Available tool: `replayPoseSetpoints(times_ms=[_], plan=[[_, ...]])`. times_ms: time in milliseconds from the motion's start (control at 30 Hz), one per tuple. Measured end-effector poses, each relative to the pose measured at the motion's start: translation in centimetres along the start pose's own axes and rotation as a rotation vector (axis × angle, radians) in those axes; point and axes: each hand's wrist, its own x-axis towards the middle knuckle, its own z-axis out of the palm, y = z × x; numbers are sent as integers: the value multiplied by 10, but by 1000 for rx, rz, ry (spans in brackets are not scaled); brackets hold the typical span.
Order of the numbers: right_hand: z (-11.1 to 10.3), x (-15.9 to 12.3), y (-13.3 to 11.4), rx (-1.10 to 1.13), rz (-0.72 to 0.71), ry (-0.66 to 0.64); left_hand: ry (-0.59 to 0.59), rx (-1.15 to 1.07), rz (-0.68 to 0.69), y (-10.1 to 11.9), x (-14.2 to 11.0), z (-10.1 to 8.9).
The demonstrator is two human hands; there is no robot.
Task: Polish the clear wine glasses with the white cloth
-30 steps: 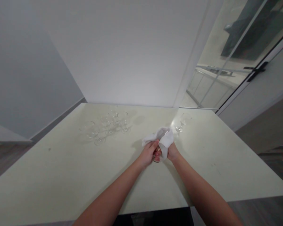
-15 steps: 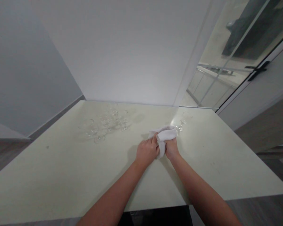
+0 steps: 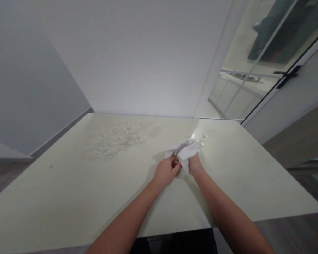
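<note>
A crumpled white cloth (image 3: 187,151) is bunched between my hands over the table. My right hand (image 3: 196,165) is closed on the cloth from the right, with its fingers mostly hidden in the folds. On the other side, my left hand (image 3: 166,171) has its fingers curled in a pinch at the cloth's lower left edge. A shiny bit of what looks like a glass (image 3: 176,160) shows at those fingertips; the cloth covers the rest. Just beyond the cloth, a clear stemmed glass (image 3: 200,142) is to the right.
Several clear stemmed glasses (image 3: 122,135) are grouped at the back left of the pale table (image 3: 76,197). A white wall (image 3: 148,70) rises behind the table's far edge. To the right are a glazed partition and a door with a black handle (image 3: 288,76).
My left fingers have shifted and loosened around the cloth's lower edge, uncovering a shiny bit. The cloth's folds have opened somewhat at the top. The view has moved slightly.
</note>
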Motion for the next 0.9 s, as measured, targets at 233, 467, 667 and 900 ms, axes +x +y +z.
replayPoseSetpoints(times_ms=[233, 467, 667, 900], plan=[[5, 5, 6, 23, -55, 179, 89, 547, -44, -4, 2, -2], [3, 1, -1, -223, -359, 211, 71, 425, -52, -3, 1, 3], [3, 1, -8, -287, -352, 170, 129, 533, -101, -3, 1, -7], [-3, 0, 1, -358, -183, -71, 73, 643, -114, -6, 1, -19]])
